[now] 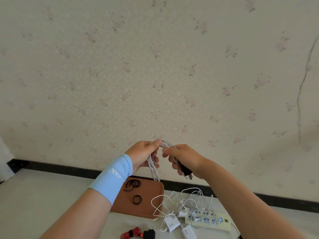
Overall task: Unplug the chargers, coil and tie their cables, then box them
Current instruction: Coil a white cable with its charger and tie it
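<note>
White cable (154, 167) of a charger hangs in loose loops between both raised hands, in front of a flowered wall (155, 66) and above the table (43, 195). The left hand (143, 154), a blue sleeve (112, 176) on its forearm, grips the loops with curled fingers. The right hand (184, 157) pinches the cable's top and holds the black charger (183, 169), prongs pointing down. Below, a brown tray (151, 190) holds black bands (133, 184). Just right of it, a tangle of white cables (186, 200) lies over a power strip (207, 219), with two white chargers (172, 225) near its front. At the bottom edge lies a bundled red cable (133, 232) beside a second black charger (149, 234).
</note>
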Motion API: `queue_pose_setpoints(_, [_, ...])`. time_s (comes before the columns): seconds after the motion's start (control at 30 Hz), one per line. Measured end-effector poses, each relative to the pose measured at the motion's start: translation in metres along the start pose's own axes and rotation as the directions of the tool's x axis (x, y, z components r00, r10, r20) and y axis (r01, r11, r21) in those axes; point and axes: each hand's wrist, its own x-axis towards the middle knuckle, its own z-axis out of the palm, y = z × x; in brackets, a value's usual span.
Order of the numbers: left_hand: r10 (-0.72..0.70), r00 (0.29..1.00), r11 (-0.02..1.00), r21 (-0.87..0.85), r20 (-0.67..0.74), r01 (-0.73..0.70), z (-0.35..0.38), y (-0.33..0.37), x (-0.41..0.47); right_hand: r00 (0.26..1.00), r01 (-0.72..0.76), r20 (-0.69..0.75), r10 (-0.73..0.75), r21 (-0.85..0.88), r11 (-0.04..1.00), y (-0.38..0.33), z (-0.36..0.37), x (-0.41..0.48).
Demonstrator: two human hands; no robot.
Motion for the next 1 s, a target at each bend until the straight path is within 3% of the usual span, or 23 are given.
queue_pose_setpoints(0.2, [0.075, 0.989, 0.995, -0.048, -0.13, -0.082, 0.01, -0.005, 0.001, 0.992, -0.034, 0.11, 0.062, -0.242, 0.97, -0.006, 0.02, -0.006])
queue_pose_setpoints(0.37, [0.162, 0.987, 0.977, -0.141, -0.014, -0.162, 0.013, 0.0, -0.006, 0.993, 0.067, 0.103, -0.056, -0.106, 0.992, -0.003, 0.029, -0.007])
queue_pose_setpoints(0.43, [0.185, 0.983, 0.976, -0.119, -0.002, -0.184, 0.014, 0.003, -0.01, 0.991, 0.08, 0.117, -0.069, -0.089, 0.993, -0.005, 0.029, -0.008])
queue_pose_setpoints(0.57, [0.258, 0.966, 0.954, 0.151, 0.028, -0.259, 0.0, 0.004, -0.007, 0.996, 0.035, 0.09, -0.012, -0.262, 0.964, -0.002, 0.03, -0.008])
queue_pose_setpoints(0.67, [0.243, 0.969, 0.969, -0.052, 0.049, -0.24, 0.0, 0.004, -0.007, 0.993, 0.011, 0.117, 0.022, -0.276, 0.961, 0.004, 0.033, -0.009])
queue_pose_setpoints(0.77, [0.218, 0.976, 0.921, -0.337, 0.024, -0.197, 0.011, 0.005, -0.008, 0.966, 0.003, 0.255, 0.037, -0.152, 0.988, 0.003, 0.036, -0.011])
queue_pose_setpoints(0.83, [0.134, 0.99, 0.856, -0.51, 0.048, -0.091, 0.014, 0.007, -0.009, 0.931, -0.023, 0.365, 0.03, -0.024, 0.999, 0.001, 0.037, -0.012])
queue_pose_setpoints(0.9, [0.102, 0.987, 0.796, -0.605, 0.125, -0.006, 0.012, 0.009, -0.011, 0.897, -0.05, 0.442, 0.005, 0.09, 0.995, 0.0, 0.036, -0.013])
queue_pose_setpoints(1.0, [0.228, 0.945, 0.757, -0.653, 0.236, -0.02, 0.007, 0.01, -0.009, 0.867, -0.083, 0.498, -0.032, 0.207, 0.975, -0.001, 0.03, -0.013])
